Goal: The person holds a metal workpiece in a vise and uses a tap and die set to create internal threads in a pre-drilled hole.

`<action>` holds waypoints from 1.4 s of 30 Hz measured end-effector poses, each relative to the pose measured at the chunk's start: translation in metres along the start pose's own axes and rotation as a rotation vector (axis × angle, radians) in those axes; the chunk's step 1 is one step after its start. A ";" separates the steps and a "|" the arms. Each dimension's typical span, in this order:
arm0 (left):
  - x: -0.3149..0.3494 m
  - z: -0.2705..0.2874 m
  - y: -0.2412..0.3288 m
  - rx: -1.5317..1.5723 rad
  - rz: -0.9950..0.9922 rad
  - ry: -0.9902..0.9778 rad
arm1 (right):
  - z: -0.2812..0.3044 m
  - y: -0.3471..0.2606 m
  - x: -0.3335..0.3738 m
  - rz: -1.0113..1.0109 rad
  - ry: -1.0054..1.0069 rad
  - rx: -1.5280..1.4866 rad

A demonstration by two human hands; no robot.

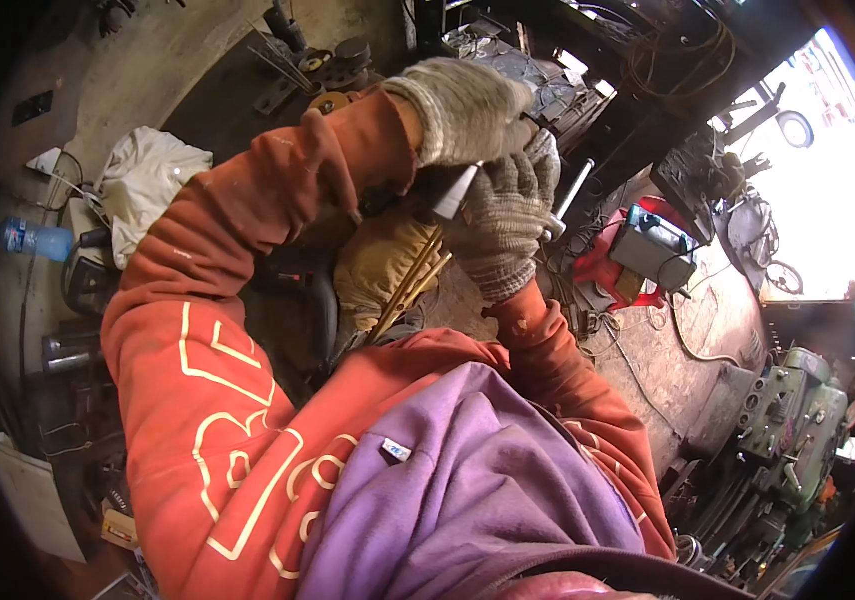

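Both my hands wear worn, dirty knit gloves and meet in front of my chest. My left hand (472,110) is above, its fingers curled together; what they grip is hidden by the glove. Just below it, my right hand (505,215) has its back towards me and its fingers bent over something I cannot make out. A bright tapered metal piece (456,191) shows between the hands, beside the right hand's fingers. To the right of that hand, a straight shiny metal rod (575,188) slants upward; whether it touches the hand is unclear.
Thin brass-coloured rods (409,290) lean near my lap. A grey metal box (653,245) sits on a red holder at right, with cables on the floor. A green machine (795,425) stands lower right. A water bottle (32,238) and a white cloth (152,180) are at left.
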State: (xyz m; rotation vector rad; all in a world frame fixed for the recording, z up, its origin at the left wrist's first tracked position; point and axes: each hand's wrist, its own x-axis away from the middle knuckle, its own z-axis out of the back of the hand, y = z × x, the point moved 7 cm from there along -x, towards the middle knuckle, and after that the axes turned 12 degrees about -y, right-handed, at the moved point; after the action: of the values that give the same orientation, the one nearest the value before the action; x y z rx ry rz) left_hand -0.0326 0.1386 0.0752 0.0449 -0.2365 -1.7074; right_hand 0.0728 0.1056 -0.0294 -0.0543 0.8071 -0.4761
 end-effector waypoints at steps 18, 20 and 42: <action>0.015 -0.004 -0.003 -0.329 -0.291 0.093 | -0.030 0.019 0.012 -0.213 -0.097 -0.281; 0.027 0.002 -0.001 -0.218 -0.153 0.071 | 0.013 -0.003 -0.010 0.005 0.041 -0.138; 0.206 -0.160 -0.092 0.272 0.745 0.455 | 0.062 0.107 0.056 -0.550 0.246 -0.498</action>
State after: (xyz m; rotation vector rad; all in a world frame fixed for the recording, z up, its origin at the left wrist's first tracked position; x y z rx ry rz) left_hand -0.1276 -0.0730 -0.0762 0.4821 -0.1175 -0.8822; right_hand 0.1911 0.1696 -0.0487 -0.7039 1.1433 -0.7988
